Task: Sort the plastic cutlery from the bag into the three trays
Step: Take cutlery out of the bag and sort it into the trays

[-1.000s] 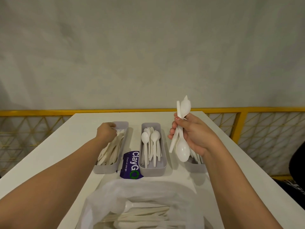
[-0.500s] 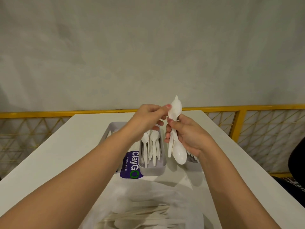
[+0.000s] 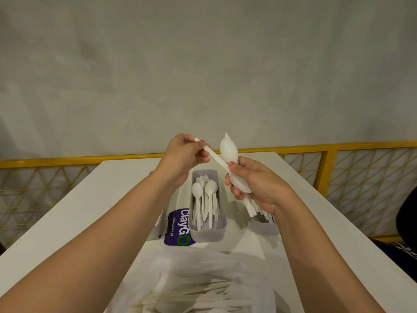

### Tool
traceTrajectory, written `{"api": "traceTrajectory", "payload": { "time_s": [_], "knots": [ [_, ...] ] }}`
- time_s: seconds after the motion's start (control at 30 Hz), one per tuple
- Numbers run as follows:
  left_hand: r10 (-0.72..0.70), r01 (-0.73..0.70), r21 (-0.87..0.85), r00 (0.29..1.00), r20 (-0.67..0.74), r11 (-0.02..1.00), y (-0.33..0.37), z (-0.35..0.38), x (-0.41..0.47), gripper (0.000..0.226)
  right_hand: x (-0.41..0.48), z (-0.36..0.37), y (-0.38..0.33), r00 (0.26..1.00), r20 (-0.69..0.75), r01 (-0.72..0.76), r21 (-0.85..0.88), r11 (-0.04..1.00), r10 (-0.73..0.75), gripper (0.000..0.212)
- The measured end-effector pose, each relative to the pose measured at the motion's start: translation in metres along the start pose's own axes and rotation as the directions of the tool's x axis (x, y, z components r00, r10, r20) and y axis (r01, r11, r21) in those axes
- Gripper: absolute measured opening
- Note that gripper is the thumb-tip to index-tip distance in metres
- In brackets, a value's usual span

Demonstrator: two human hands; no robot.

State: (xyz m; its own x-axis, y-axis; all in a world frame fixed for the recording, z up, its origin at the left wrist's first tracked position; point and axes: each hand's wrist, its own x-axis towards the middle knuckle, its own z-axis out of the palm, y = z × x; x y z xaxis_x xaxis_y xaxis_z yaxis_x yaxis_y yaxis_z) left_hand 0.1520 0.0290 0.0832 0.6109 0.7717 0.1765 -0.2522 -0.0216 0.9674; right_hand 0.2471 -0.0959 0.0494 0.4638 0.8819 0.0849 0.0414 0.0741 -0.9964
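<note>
My right hand (image 3: 255, 181) holds a bunch of white plastic cutlery (image 3: 229, 150) upright above the table. My left hand (image 3: 184, 157) pinches the handle end of one white piece (image 3: 211, 154) and holds it slanting out of that bunch. Below, the middle grey tray (image 3: 207, 231) holds several white spoons. The left tray (image 3: 155, 229) is mostly hidden by my left forearm. The right tray (image 3: 264, 227) shows partly under my right wrist, with white handles in it. The clear plastic bag (image 3: 203, 279) lies at the near edge with more white cutlery inside.
The trays stand on a white table (image 3: 90, 204). A purple "ClayGo" sticker (image 3: 178, 227) lies between the left and middle trays. A yellow railing (image 3: 338, 150) runs behind and to the right of the table, before a grey wall.
My left hand left the left tray, came across to the bunch in my right hand, took hold of one piece and drew it out to the left.
</note>
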Motion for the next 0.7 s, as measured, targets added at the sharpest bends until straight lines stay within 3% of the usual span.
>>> {"api": "traceTrajectory", "payload": {
  "time_s": [0.07,0.1,0.13,0.17,0.2,0.23,0.27,0.3,0.4,0.47,0.6,0.7],
  "knots": [
    [0.036,-0.035,0.138,0.999,-0.006,0.99,-0.001,-0.002,0.001,0.011,0.0,-0.001,0.0,1.0,-0.02,0.007,-0.004,1.0,-0.007,0.016],
    [0.097,-0.099,0.348,0.995,0.023,0.932,-0.002,-0.004,0.001,0.011,0.0,-0.002,0.0,0.999,-0.031,0.004,-0.002,1.0,-0.005,0.015],
    [0.163,-0.188,0.62,0.982,0.098,0.761,-0.004,-0.007,0.0,0.013,0.0,-0.002,0.0,0.999,-0.042,-0.001,0.005,1.0,0.001,0.014],
    [0.187,-0.272,0.832,0.961,0.205,0.484,-0.006,-0.009,-0.001,0.019,0.0,-0.003,0.0,0.999,-0.051,-0.007,0.014,1.0,0.008,0.013],
    [0.181,-0.343,0.915,0.934,0.308,0.214,-0.009,-0.009,-0.004,0.027,0.001,-0.003,0.001,0.998,-0.061,-0.015,0.025,1.0,0.016,0.012],
    [0.154,-0.407,0.913,0.905,0.398,0.032,-0.01,-0.008,-0.008,0.035,0.002,-0.003,0.001,0.997,-0.072,-0.023,0.038,0.999,0.026,0.012],
    [0.123,-0.467,0.882,0.874,0.47,-0.058,-0.01,-0.004,-0.013,0.04,0.002,-0.003,0.001,0.996,-0.084,-0.033,0.055,0.998,0.038,0.012],
    [0.103,-0.526,0.848,0.842,0.53,-0.066,-0.012,-0.002,-0.015,0.043,0.004,-0.003,0.001,0.993,-0.102,-0.043,0.076,0.996,0.051,0.012],
    [0.112,-0.67,0.741,0.741,0.662,0.049,-0.018,0.001,-0.015,0.033,0.008,-0.003,0.0,0.968,-0.226,-0.075,0.142,0.987,0.106,0.008],
    [0.122,-0.682,0.724,0.731,0.672,0.103,-0.021,-0.001,-0.015,0.028,0.008,-0.006,-0.001,0.945,-0.297,-0.082,0.199,0.977,0.14,0.01],
    [0.121,-0.578,0.753,0.811,0.572,0.315,-0.03,-0.006,-0.024,0.024,0.007,-0.008,-0.004,0.953,-0.273,-0.029,0.35,0.936,0.132,0.016],
    [0.086,-0.366,0.654,0.904,0.419,0.662,-0.037,-0.002,-0.027,0.02,0.007,-0.005,-0.004,0.96,-0.26,-0.012,0.343,0.939,0.107,0.02]
  ]
}}
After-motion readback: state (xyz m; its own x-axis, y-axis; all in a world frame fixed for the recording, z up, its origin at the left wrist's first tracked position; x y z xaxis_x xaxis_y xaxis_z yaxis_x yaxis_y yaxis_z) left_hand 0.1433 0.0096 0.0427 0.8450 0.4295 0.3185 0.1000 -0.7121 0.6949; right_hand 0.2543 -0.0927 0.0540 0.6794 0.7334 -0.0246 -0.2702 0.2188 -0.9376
